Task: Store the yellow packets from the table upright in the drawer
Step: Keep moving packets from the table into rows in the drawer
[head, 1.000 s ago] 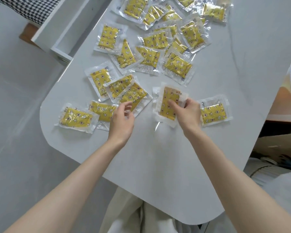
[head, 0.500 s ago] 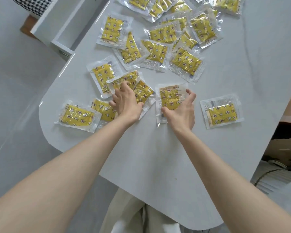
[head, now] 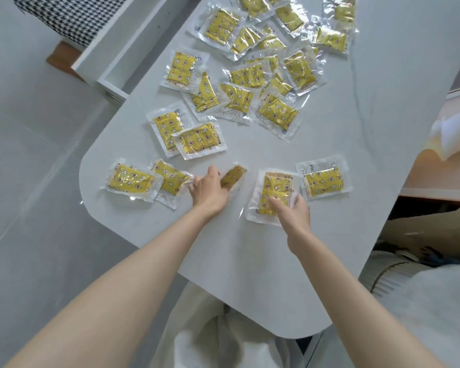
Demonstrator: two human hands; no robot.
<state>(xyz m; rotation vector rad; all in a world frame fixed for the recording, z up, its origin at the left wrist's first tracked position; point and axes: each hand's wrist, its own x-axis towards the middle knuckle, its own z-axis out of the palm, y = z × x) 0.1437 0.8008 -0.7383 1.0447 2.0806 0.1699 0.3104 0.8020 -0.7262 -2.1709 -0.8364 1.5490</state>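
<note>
1. Judged from the layout, the step in hand is gathering. Nearly all the packets lie flat on the smooth white table with a rounded corner and faint grey veins, so the task looks early.
2. The left hand pinches a small flat yellow star-printed packet in a clear plastic sleeve. This tilted packet sticks out toward 2 o'clock of the hand. Blur hides the finger detail.
3. The right hand is on a second such packet, at 3 o'clock of the left hand. Its forefinger lies across the yellow face and its thumb sits at the right border. I cannot tell whether it pinches or only presses.
4. The open white box-shaped drawer juts out at 10 o'clock, beyond the table's edge and well apart from both hands.
5. The next move probably calls for stacking the two packets face to face, carrying them toward 10 o'clock, and standing them on edge.
6. The sleeves are glossy, crinkled film with wide sealed borders, likely slick, so a firm pinch is needed. The yellow insides look soft and folded.
7. An overlapping heap of packets lies at 12 o'clock. A lone packet lies just beside the right hand's packet, at its 2 o'clock.
</note>
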